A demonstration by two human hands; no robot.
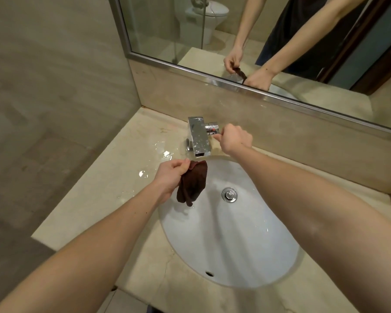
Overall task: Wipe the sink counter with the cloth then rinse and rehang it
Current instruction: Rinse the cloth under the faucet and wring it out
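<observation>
A dark brown cloth (192, 182) hangs bunched from my left hand (170, 175), just below the spout of the chrome faucet (198, 136) and over the left rim of the white oval sink (246, 256). My right hand (234, 138) is closed around the faucet's side handle (212, 128). No water stream is visible from the spout. The beige marble counter (113, 184) has puddles of water to the left of the faucet.
A mirror (269, 37) with a metal frame runs along the back wall and reflects my arms and a toilet. A beige tiled wall closes off the left side. The sink drain (229, 194) is chrome. The counter's left edge drops to the floor.
</observation>
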